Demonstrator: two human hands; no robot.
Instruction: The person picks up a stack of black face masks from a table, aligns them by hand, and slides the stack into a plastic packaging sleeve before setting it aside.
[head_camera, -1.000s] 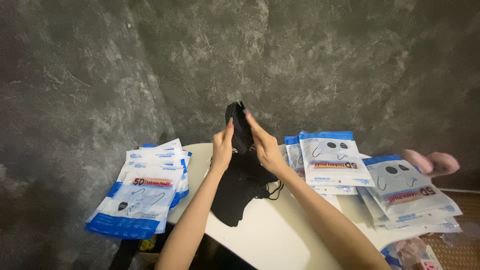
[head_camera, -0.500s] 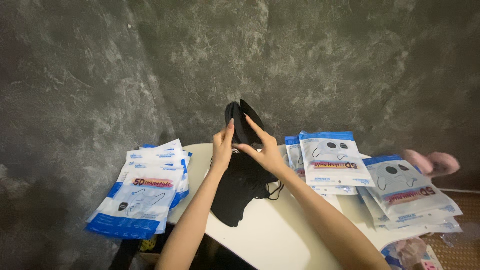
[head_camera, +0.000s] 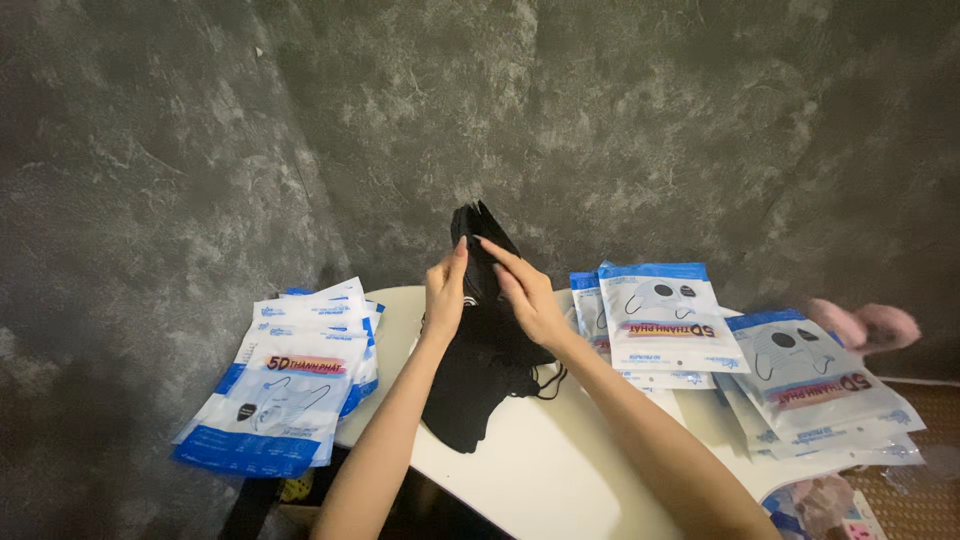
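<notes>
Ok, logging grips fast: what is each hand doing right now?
Left hand: closed on the raised black masks, gripping their left side.
Right hand: fingers flat against the masks' right side, pressing rather than wrapped.

Both hands are raised above a white desk (head_camera: 560, 470): the left hand (head_camera: 445, 295) and the right hand (head_camera: 530, 300) press from either side on a stack of black face masks (head_camera: 478, 250), held upright. More black masks (head_camera: 475, 385) lie on the desk directly beneath. A pile of blue-and-white mask packets (head_camera: 285, 395) overhangs the desk's left edge, further packets (head_camera: 665, 320) lie to the right, and a pink object (head_camera: 870, 325) sits blurred at far right.
</notes>
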